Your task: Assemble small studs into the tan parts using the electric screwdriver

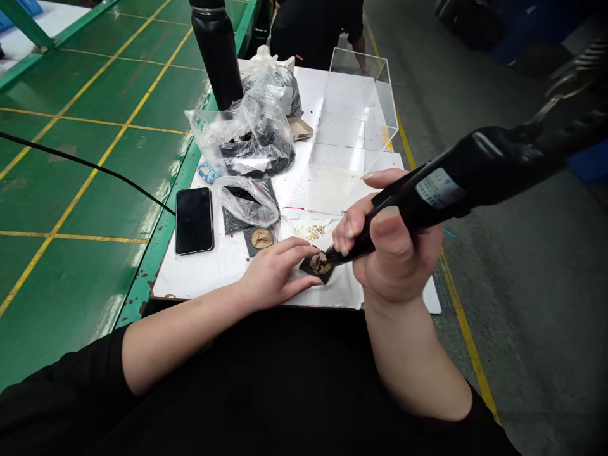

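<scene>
My right hand (399,247) wraps round a black electric screwdriver (451,171) that slants down to the left. Its tip meets a round tan-gold disc (320,263) on a square black block (308,268). The thumb and forefinger of my left hand (273,273) bracket that block from its left side, holding it on the table. Just behind it lies a scatter of small gold-coloured pieces (311,232). Left of them, a second tan-gold disc (262,238) rests on another dark block (250,247). What exactly the screwdriver tip touches is too small to tell.
An open plastic bag of small black pieces (247,202) sits behind my left hand, with larger bags (256,133) beyond. A phone (194,221), a black bottle (216,54) and a clear box (351,120) stand around. Another person (313,31) is at the far end.
</scene>
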Tool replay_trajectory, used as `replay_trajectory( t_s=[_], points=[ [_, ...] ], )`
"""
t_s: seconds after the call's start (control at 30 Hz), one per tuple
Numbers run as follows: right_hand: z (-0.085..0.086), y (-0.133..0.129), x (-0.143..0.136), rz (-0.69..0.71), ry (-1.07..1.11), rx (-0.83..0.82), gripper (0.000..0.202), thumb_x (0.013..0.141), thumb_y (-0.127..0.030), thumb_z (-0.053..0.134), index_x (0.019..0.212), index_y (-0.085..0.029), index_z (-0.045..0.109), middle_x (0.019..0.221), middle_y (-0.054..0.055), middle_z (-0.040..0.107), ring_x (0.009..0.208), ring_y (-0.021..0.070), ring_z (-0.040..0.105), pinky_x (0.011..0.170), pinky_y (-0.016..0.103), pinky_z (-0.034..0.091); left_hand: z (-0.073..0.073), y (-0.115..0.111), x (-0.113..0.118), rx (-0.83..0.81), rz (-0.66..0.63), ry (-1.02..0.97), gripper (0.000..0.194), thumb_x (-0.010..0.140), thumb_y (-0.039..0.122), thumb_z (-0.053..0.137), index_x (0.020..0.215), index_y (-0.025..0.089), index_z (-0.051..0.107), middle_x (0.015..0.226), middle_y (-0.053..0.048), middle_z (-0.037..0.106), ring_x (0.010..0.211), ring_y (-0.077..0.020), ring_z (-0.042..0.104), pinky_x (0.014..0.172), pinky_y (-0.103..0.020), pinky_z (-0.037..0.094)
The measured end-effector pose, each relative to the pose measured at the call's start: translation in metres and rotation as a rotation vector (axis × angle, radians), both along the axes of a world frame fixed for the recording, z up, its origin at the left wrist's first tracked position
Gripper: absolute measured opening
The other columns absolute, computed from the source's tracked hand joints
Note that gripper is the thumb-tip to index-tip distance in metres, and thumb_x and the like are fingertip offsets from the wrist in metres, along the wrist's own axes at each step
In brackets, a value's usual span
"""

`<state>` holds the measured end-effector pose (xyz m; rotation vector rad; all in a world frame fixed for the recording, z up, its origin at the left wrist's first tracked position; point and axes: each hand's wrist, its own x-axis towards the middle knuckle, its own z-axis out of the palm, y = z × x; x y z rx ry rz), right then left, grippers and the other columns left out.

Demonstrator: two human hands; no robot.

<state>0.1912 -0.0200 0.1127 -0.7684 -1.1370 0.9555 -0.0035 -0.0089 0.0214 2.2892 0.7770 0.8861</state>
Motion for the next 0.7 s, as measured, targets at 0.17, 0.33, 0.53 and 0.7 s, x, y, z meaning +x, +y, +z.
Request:
replay_trajectory(
  t_s=[0.17, 0.33, 0.53, 0.7],
  points=[
    [-0.008, -0.001, 0.011, -0.052, -0.065, 0.017, 0.031, 0.095, -0.059, 0.085, 0.120, -0.041, 0.076, 0.074, -0.005, 0.061, 0.055, 0.0171, 0.057, 0.058, 0.037, 0.047, -0.006, -0.007, 0.007, 0.206, 0.035, 0.274, 0.050, 0.111, 0.060, 0.064, 0.142, 0.022, 0.071, 0.145, -0.013, 0.072, 0.115, -0.0274, 0.077, 0.093, -0.039, 0.064],
    [-0.017, 0.001, 0.011, -0.027, -0.039, 0.076, 0.033, 0.095, -0.059, 0.085, 0.121, -0.040, 0.076, 0.073, -0.007, 0.059, 0.054, 0.0135, 0.057, 0.055, 0.032, 0.047, -0.008, -0.010, 0.011, 0.286, 0.053, 0.373, 0.048, 0.112, 0.056, 0.061, 0.144, 0.021, 0.070, 0.147, -0.013, 0.071, 0.112, -0.0280, 0.077, 0.094, -0.041, 0.064],
    [-0.024, 0.003, 0.010, 0.019, -0.016, 0.038, 0.037, 0.094, -0.059, 0.087, 0.121, -0.037, 0.074, 0.075, -0.007, 0.061, 0.056, 0.0120, 0.060, 0.057, 0.030, 0.051, -0.007, -0.010, 0.013, 0.290, 0.044, 0.415, 0.044, 0.113, 0.053, 0.061, 0.142, 0.021, 0.071, 0.151, -0.012, 0.071, 0.107, -0.0253, 0.073, 0.091, -0.040, 0.061],
    [-0.028, 0.006, 0.006, -0.008, -0.003, -0.029, 0.041, 0.089, -0.061, 0.091, 0.117, -0.036, 0.075, 0.074, -0.007, 0.063, 0.056, 0.0130, 0.057, 0.057, 0.032, 0.053, -0.009, -0.009, 0.014, 0.297, 0.036, 0.412, 0.037, 0.113, 0.048, 0.064, 0.136, 0.021, 0.073, 0.147, -0.009, 0.075, 0.099, -0.0238, 0.070, 0.083, -0.039, 0.056]
  ],
)
